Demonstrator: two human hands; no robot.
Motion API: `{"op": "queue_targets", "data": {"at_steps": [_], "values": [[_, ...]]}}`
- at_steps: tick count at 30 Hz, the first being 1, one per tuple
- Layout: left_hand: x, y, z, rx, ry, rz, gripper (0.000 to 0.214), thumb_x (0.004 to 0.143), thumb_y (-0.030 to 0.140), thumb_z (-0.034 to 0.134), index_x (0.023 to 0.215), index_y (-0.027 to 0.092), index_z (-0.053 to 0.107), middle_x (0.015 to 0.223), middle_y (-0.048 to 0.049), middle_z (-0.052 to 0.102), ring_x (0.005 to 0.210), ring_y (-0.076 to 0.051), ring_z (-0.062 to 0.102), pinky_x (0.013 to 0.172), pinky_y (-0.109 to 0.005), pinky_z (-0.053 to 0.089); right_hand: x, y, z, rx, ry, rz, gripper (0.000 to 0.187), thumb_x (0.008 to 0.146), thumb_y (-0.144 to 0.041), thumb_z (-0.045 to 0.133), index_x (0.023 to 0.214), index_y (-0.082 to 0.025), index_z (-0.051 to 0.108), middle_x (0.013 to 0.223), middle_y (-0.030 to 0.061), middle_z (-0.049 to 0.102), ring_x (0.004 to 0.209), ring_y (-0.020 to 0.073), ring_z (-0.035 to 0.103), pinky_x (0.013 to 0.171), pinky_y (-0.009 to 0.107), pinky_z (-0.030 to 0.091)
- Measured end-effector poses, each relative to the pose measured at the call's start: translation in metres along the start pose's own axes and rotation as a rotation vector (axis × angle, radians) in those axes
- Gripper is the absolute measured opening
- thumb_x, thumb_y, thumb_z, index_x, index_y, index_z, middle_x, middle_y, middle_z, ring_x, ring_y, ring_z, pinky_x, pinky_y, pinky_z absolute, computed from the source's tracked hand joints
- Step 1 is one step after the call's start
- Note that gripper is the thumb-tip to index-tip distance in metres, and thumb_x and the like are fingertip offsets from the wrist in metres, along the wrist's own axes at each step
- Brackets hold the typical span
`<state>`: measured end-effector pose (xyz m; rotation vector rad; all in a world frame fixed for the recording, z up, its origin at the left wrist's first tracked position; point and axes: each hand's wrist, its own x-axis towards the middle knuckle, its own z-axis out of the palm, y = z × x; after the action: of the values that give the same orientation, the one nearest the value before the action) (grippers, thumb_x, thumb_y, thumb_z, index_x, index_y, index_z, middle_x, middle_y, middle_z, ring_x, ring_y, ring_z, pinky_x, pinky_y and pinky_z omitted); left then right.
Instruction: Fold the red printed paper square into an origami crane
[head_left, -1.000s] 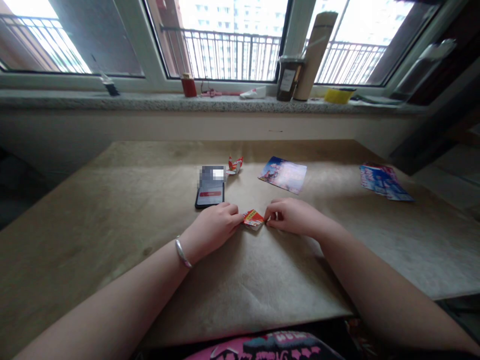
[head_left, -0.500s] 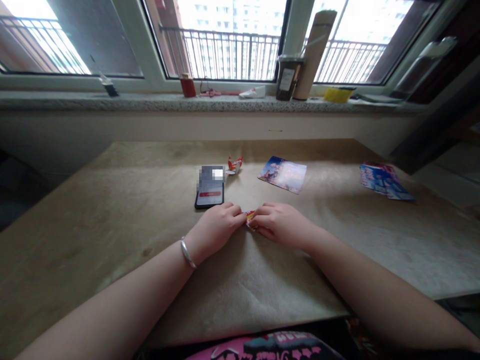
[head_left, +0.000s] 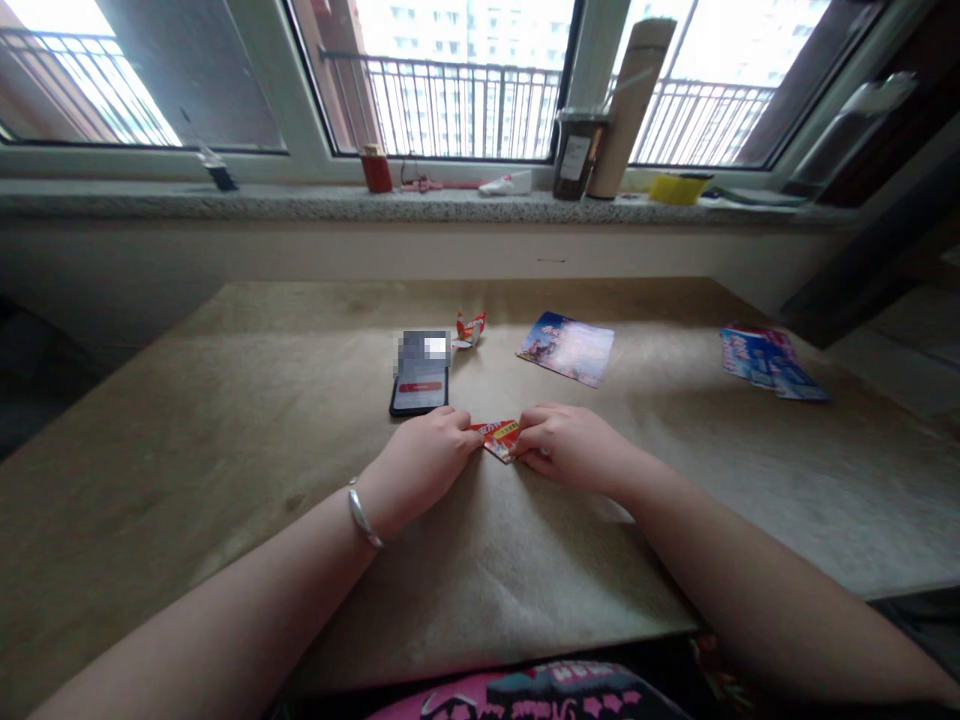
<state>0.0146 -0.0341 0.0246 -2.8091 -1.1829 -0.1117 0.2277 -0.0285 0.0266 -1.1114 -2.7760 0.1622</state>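
Observation:
A small folded piece of red printed paper (head_left: 500,438) lies low over the table between my hands, its lower edge coming to a point. My left hand (head_left: 430,448) is closed on its left end, fingertips pressed together. On the other side, my right hand (head_left: 566,445) pinches the right edge. The fingertips cover both ends of the paper. Just beyond my left hand lies a phone (head_left: 420,385) with a lit screen. A folded red-and-white paper figure (head_left: 470,329) with upright points stands beside the phone's far right corner.
A blue-and-pink printed sheet (head_left: 568,348) lies flat past my right hand. Several similar sheets (head_left: 772,362) overlap at the table's right. Along the stone windowsill (head_left: 300,205) stand a red bottle (head_left: 376,170), a dark lidded container (head_left: 577,155), a cardboard tube (head_left: 634,110) and a yellow roll (head_left: 677,189).
My hands have drawn slightly apart, the left one shifting left. More of the red paper's printed face shows between them. The phone and the other papers stay put.

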Motion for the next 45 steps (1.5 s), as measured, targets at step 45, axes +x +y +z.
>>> {"op": "queue_targets", "data": {"at_steps": [45], "values": [[0.006,-0.001,0.014,-0.204,0.133,0.198,0.036,0.085,0.013,0.046,0.118,0.019,0.057,0.116,-0.0079,0.061,0.111,-0.021,0.052,0.095,-0.039,0.046,0.014,0.014,0.027,-0.079,0.132,0.032,0.036,0.088,-0.026,0.045,0.121,-0.018,0.058,0.127,0.0045,0.057,0.094,0.0211,0.054,0.085,0.034,0.043]]}}
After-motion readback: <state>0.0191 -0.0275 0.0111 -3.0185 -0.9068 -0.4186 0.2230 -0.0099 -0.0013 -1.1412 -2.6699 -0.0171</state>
